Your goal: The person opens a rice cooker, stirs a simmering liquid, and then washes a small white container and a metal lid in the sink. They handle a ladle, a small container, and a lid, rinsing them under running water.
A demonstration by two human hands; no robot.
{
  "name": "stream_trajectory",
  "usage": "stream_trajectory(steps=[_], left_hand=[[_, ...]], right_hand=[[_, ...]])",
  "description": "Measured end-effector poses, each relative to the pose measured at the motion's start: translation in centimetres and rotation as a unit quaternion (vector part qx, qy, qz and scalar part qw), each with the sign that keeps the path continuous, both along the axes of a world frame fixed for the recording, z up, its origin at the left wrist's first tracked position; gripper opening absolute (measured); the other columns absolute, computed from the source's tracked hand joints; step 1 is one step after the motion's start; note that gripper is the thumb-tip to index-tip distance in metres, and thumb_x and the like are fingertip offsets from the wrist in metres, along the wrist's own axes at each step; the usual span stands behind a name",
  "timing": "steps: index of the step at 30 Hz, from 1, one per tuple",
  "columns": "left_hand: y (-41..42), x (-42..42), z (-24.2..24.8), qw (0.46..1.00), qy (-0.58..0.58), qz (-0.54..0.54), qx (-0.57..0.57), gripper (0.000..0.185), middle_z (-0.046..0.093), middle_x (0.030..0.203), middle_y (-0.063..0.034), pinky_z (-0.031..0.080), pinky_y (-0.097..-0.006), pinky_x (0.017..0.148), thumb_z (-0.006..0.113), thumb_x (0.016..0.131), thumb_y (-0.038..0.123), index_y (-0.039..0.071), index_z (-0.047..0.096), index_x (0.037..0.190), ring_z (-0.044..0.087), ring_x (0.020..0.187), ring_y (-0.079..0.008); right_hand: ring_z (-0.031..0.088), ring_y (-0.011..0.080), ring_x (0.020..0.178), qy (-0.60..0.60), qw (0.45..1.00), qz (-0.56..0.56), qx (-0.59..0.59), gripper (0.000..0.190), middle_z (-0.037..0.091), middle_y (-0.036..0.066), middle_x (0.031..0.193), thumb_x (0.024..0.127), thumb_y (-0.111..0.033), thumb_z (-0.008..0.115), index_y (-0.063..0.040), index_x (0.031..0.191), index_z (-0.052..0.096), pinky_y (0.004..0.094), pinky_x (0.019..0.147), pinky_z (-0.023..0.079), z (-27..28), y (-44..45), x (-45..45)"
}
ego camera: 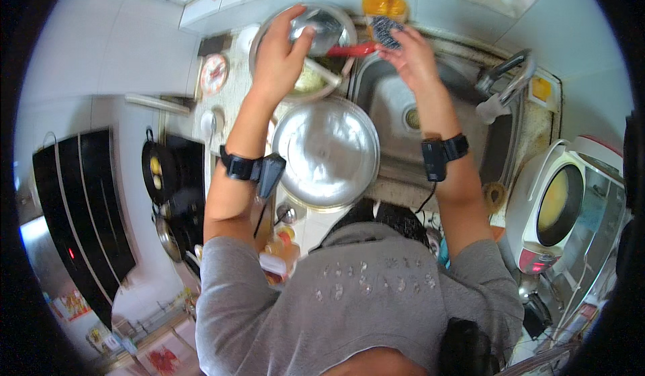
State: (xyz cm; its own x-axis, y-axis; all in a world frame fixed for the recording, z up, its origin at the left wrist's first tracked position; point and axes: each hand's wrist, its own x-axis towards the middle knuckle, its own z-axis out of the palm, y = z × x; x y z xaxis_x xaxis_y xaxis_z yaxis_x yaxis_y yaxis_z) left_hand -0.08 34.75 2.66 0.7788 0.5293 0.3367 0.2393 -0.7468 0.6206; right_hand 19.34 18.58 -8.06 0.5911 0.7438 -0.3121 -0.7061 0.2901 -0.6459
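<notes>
My left hand [282, 51] is raised above a metal bowl [347, 25], its thumb and forefinger apart and nothing visible between them. A red handle [352, 50] reaches from the bowl towards my right hand [410, 56]. The right fingers are at a dark mesh scrubber [386, 30] over the sink's back edge, in front of a yellow bottle [385, 3]; whether they also touch the red handle is unclear. Beneath the bowl, a pale handle [323, 71] crosses a vessel with light green contents, partly covered. A large round shiny metal lid or basin [326, 151] lies nearer to me.
The steel sink [388, 91] is below my right forearm, with a faucet [504, 86] at its right. An open rice cooker [552, 204] stands at the far right. Left are a small patterned dish [214, 74] and a black pan [158, 167] on the stove.
</notes>
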Motion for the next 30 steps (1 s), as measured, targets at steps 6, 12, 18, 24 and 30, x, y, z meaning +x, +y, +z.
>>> stream_trajectory(steps=[6,12,18,24,30], left_hand=[[-4.5,-25.7,-10.2,0.922,0.254,0.234,-0.174,0.050,0.068,0.112,-0.0264,0.052,-0.0415,0.091,0.068,0.095,0.031,-0.010,0.060,0.122,0.067,0.106,-0.0355],[-12.2,-35.0,-20.9,0.707,0.095,0.353,-0.605,0.067,0.063,0.119,-0.0141,0.053,-0.0365,0.088,0.072,0.093,0.041,-0.007,0.049,0.133,0.063,0.105,-0.0206],[-13.4,-31.8,-21.2,0.690,-0.113,0.282,-0.657,0.046,0.066,0.121,-0.0106,0.054,-0.0346,0.091,0.067,0.092,0.006,0.004,0.050,0.134,0.064,0.108,-0.0201],[-14.9,-31.3,-20.4,0.756,-0.090,0.216,-0.611,0.059,0.057,0.126,-0.0129,0.054,-0.0311,0.089,0.056,0.087,-0.003,0.003,0.036,0.142,0.061,0.109,-0.0193],[-18.5,-25.9,-18.7,0.844,-0.095,0.138,-0.509,0.057,0.060,0.123,-0.0096,0.049,-0.0292,0.093,0.055,0.089,-0.005,0.003,0.039,0.143,0.059,0.108,-0.0157]], right_hand=[[0.071,0.0288,0.085,0.013,0.995,0.097,-0.023,0.026,0.069,0.015,0.105,0.100,-0.013,0.059,0.002,0.121,0.059,0.0404,0.073,0.058,-1.5,-7.1,-4.9],[0.070,0.0239,0.082,0.027,0.983,0.155,-0.096,0.026,0.069,0.013,0.105,0.101,-0.018,0.057,-0.001,0.121,0.059,0.0353,0.067,0.057,-3.7,-10.6,-10.3],[0.072,0.0236,0.081,0.035,0.971,0.160,-0.176,0.031,0.071,0.013,0.107,0.098,-0.015,0.065,-0.001,0.124,0.060,0.0331,0.065,0.059,-4.5,-10.8,-17.1],[0.069,0.0245,0.090,-0.195,0.938,0.177,-0.224,0.038,0.072,0.013,0.108,0.094,-0.013,0.070,-0.006,0.131,0.066,0.0338,0.082,0.058,-6.0,-8.1,-21.0],[0.057,0.0376,0.117,-0.684,0.684,0.219,-0.130,0.039,0.058,0.022,0.130,0.087,-0.010,0.068,-0.011,0.127,0.069,0.0447,0.100,0.050,-8.9,-5.2,-28.1]])
